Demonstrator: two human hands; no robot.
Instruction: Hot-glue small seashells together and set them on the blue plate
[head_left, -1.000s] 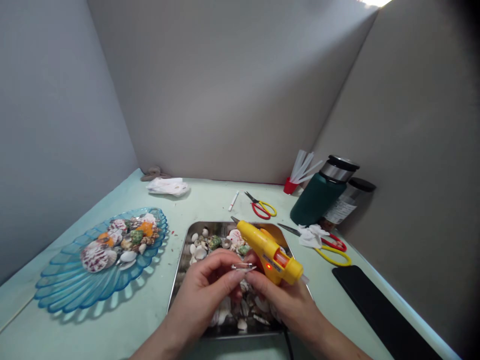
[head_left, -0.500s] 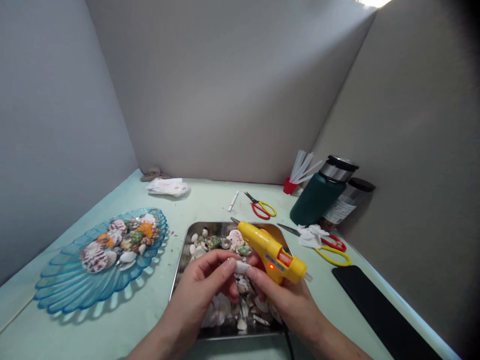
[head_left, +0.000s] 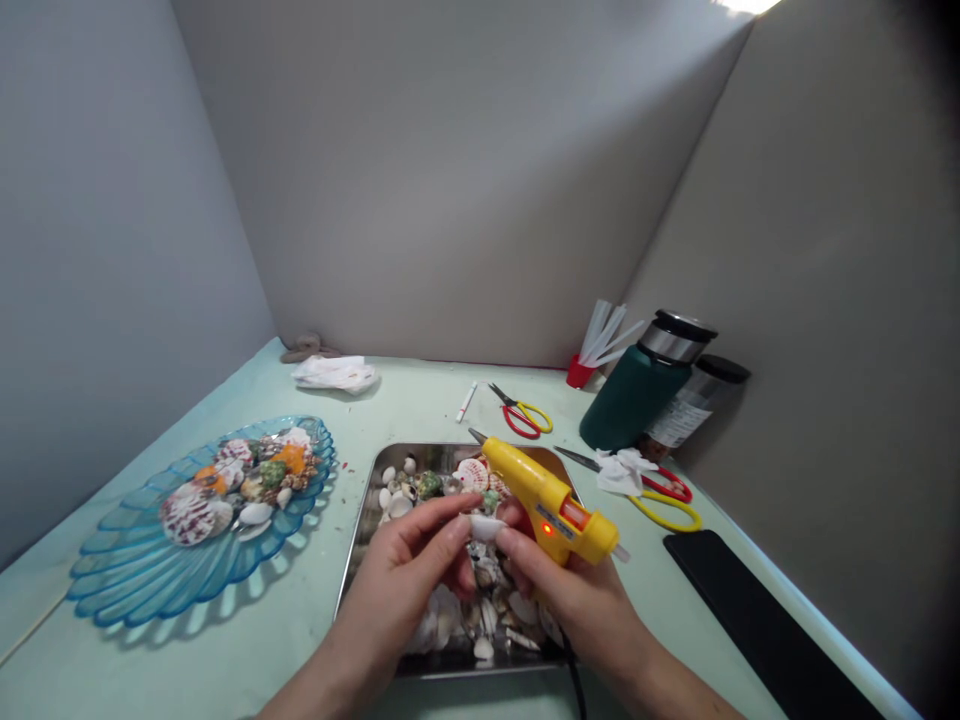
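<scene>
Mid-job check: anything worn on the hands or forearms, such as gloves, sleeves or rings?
Nothing worn shows. Left hand and right hand are bare, without gloves or rings; nails short. Both forearms are bare to the frame edge: no sleeves, no watch.

Pale green table (head_left: 300, 620): blue plate (head_left: 112, 590) left, metal tray (head_left: 358, 545) centre, scissors (head_left: 525, 415), green flask (head_left: 634, 395) right.

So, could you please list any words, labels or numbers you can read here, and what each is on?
No text is legible.
Label on the dark-lidded jar: print too small to read.
Dark plate on the yellow glue gun: blurred, unreadable.
</scene>
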